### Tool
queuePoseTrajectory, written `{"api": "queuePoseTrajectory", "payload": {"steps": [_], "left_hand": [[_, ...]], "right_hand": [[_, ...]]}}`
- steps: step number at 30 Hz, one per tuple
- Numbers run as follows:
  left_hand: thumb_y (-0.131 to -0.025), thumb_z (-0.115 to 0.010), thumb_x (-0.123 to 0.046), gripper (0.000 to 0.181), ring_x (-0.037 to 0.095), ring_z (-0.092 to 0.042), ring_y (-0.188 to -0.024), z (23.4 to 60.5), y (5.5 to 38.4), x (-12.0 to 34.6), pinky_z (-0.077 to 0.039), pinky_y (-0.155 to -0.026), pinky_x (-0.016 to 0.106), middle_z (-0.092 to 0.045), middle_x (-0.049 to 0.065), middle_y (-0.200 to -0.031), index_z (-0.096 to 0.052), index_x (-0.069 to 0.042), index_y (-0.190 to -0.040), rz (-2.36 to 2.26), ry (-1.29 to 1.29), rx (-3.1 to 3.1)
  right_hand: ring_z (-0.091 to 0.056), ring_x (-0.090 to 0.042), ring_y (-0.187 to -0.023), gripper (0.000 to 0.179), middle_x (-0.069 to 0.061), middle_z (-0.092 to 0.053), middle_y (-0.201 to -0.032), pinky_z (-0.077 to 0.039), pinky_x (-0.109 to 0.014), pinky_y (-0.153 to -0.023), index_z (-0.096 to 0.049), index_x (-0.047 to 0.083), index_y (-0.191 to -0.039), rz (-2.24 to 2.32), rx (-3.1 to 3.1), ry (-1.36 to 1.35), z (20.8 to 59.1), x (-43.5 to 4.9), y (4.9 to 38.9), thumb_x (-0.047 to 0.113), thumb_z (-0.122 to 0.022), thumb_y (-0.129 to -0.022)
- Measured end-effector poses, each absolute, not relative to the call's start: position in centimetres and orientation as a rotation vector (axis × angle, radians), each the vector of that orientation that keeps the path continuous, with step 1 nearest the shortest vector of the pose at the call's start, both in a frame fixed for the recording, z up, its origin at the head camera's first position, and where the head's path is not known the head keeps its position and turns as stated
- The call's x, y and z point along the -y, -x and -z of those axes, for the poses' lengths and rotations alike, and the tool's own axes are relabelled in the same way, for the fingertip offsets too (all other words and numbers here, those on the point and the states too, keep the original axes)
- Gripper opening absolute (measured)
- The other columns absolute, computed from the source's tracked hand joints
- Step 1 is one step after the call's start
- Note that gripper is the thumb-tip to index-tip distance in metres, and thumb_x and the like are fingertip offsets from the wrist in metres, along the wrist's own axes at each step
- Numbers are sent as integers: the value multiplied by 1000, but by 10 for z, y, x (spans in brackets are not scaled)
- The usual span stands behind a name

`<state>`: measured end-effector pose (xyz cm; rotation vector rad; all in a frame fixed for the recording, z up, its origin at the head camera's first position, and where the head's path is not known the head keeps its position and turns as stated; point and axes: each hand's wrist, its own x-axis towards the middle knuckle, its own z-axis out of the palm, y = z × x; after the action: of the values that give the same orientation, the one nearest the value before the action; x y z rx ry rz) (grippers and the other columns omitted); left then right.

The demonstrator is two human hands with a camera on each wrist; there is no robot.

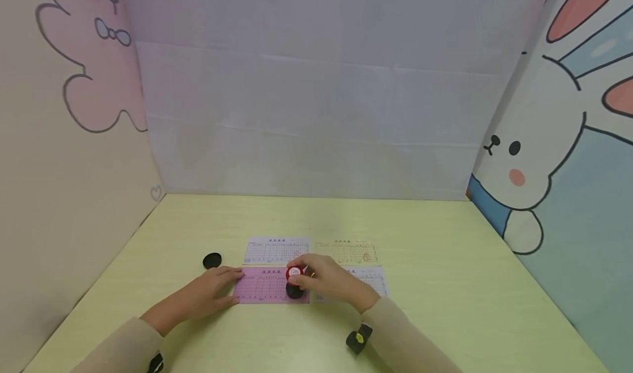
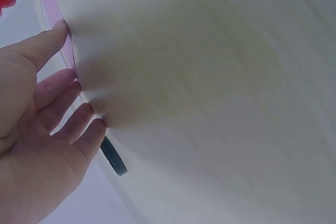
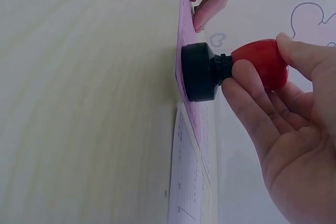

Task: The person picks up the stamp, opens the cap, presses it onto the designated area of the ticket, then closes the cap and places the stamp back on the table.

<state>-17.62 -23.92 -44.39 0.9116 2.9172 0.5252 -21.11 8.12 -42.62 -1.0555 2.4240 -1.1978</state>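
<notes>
My right hand [image 1: 328,278] holds a stamp [image 3: 198,72] by its red handle, thumb and fingers wrapped about it. The stamp's black base stands on the right part of a pink form [image 1: 264,285], seemingly touching the paper. At the form's left edge, my left hand [image 1: 212,291] rests with fingers extended, fingertips and thumb on the paper's border. In the left wrist view its fingers [image 2: 58,87] are spread along that edge. Just beyond the left hand lies a round black cap [image 1: 212,260] on the table.
Behind the pink form are a white form [image 1: 277,250] and a yellow form [image 1: 346,250], each with a reddish mark at its right. Another white form [image 1: 373,278] lies partly under the right hand. Printed walls enclose the pale yellow table [image 1: 420,241].
</notes>
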Motion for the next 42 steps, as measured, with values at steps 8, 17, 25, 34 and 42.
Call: {"api": "queuePoseTrajectory", "payload": {"steps": [8,17,25,34,42], "left_hand": [[-93,-73,-32,57,45,-49,-128,447,177,240,-40,-106,62,-55,22,-139,-58,5,-134,-528,-900,-2916],[-93,-73,-32,56,44,-49,-128,449,176,241,-40,-105,62,-55,20,-139,-59,4,-134,-529,-919,-2919],[-93,-73,-32,56,45,-50,-126,443,174,239,-41,-104,62,-56,21,-137,-60,5,-132,-535,-932,-2910],[-94,-72,-32,56,45,-50,-126,444,175,239,-41,-104,62,-56,23,-137,-59,6,-133,-539,-939,-2917],[-93,-72,-31,56,44,-49,-128,445,177,240,-39,-106,61,-55,22,-139,-58,5,-134,-537,-914,-2911]], "right_hand": [[-61,-3,-81,35,8,-63,-98,-54,-22,-68,-64,5,-127,1208,-2433,1067,427,-80,210,29,-63,-101],[-61,-4,-82,34,9,-63,-99,-54,-22,-70,-64,8,-126,1182,-2432,1057,427,-80,209,31,-62,-101],[-62,-4,-83,35,9,-64,-98,-54,-22,-70,-63,8,-127,1174,-2426,1035,426,-80,209,31,-62,-101],[-63,-5,-82,33,8,-64,-99,-54,-22,-70,-63,7,-127,1185,-2428,1028,425,-79,208,28,-62,-101],[-63,-5,-83,35,8,-64,-100,-54,-22,-71,-63,6,-128,1184,-2419,1042,426,-80,212,30,-62,-102]]}}
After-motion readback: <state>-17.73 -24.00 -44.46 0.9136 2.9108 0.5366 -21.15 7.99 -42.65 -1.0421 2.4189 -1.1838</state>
